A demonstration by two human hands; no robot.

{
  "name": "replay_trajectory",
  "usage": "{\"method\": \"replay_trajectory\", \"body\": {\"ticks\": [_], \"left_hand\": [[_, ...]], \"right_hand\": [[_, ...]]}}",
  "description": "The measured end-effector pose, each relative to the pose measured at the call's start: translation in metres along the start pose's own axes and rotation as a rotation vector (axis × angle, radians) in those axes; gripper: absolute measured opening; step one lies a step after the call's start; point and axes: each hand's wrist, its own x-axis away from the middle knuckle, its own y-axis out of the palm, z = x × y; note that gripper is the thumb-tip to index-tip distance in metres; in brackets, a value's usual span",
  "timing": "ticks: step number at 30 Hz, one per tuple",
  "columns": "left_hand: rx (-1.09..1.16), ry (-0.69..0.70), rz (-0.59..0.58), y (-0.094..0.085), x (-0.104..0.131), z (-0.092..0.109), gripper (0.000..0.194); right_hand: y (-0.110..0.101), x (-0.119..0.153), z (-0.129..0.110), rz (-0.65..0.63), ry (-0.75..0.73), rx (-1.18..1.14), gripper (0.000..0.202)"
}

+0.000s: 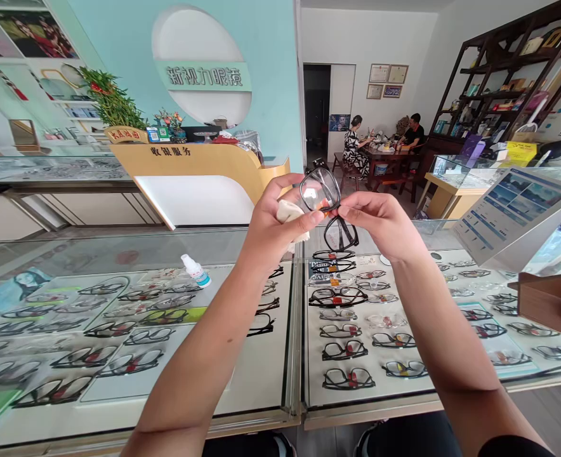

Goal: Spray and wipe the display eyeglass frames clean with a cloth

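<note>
Glasses (319,190): black rims, clear lenses; held up over the glass-topped bench (256,400), tilted, one lens higher and left of the other.
Left hand (271,230): closed on a bunched pale cloth (289,214), thumb reaching to the upper lens's lower edge. Can't tell how hard it presses.
Right hand (380,223): fingertips pinching the frame near its middle; exact contact partly hidden.
Weight: probably very light, fingertip force is plenty.
Stiffness: rims look rigid, arms likely a bit springy at the hinges. Don't twist across the bridge.
Lenses: smooth, likely slippery, easy to smear or scratch. Cloth on faces, bare skin on edges only.
Cloth: looks soft and limp; should fold around a lens easily.
Best hold: bridge or rim, near whichever lens takes the pressure. A single arm would be poor, too much leverage.
Spray bottle (196,271): on the bench, left of the left forearm, in neither hand.
</note>
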Motion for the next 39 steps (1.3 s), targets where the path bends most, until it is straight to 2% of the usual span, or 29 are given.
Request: {"method": "replay_trajectory", "body": {"ticks": [2, 4, 6, 9, 13, 17, 21, 24, 26, 29, 31, 33, 35, 39], "left_hand": [[-0.089, 0.033, 0.104, 0.0, 0.003, 0.008, 0.058], [-0.197, 0.052, 0.195, 0.001, 0.008, 0.018, 0.037], [-0.261, 0.028, 0.192, 0.004, 0.013, 0.027, 0.025], [-0.206, -0.058, 0.11, 0.012, 0.016, 0.035, 0.024], [-0.095, -0.134, 0.111, 0.016, 0.013, 0.034, 0.032], [-0.044, -0.185, 0.105, 0.013, 0.011, 0.033, 0.041], [-0.031, -0.19, 0.158, 0.01, 0.012, 0.033, 0.045], [-0.063, -0.174, 0.148, 0.007, 0.012, 0.036, 0.041], [-0.093, -0.159, 0.126, 0.005, 0.013, 0.039, 0.036], [-0.175, -0.143, 0.06, 0.001, 0.015, 0.043, 0.029], [-0.23, -0.141, -0.013, 0.001, 0.019, 0.042, 0.026], [-0.271, -0.15, -0.108, 0.003, 0.028, 0.037, 0.029], [-0.309, -0.167, -0.239, 0.006, 0.04, 0.029, 0.03], [-0.37, -0.217, -0.52, 0.015, 0.068, 0.01, 0.024]], "right_hand": [[0.002, -0.001, 0.005, 0.06, -0.015, 0.049, 0.022], [0.006, -0.001, 0.009, 0.152, -0.06, 0.129, 0.019], [0.014, 0.0, 0.011, 0.25, -0.139, 0.245, 0.017], [0.027, 0.004, 0.009, 0.342, -0.263, 0.416, 0.015], [0.041, 0.013, 0.001, 0.378, -0.34, 0.573, 0.017], [0.05, 0.022, -0.008, 0.376, -0.341, 0.636, 0.02], [0.058, 0.032, -0.021, 0.325, -0.297, 0.615, 0.024], [0.059, 0.042, -0.031, 0.3, -0.265, 0.572, 0.019], [0.052, 0.048, -0.032, 0.318, -0.256, 0.536, 0.016], [0.03, 0.056, -0.014, 0.48, -0.233, 0.533, 0.035], [0.011, 0.059, 0.011, 0.627, -0.127, 0.542, 0.052], [-0.006, 0.062, 0.041, 0.629, 0.06, 0.534, 0.058], [-0.018, 0.064, 0.067, 0.592, 0.181, 0.522, 0.059], [-0.035, 0.063, 0.096, 0.548, 0.277, 0.464, 0.058]]}}
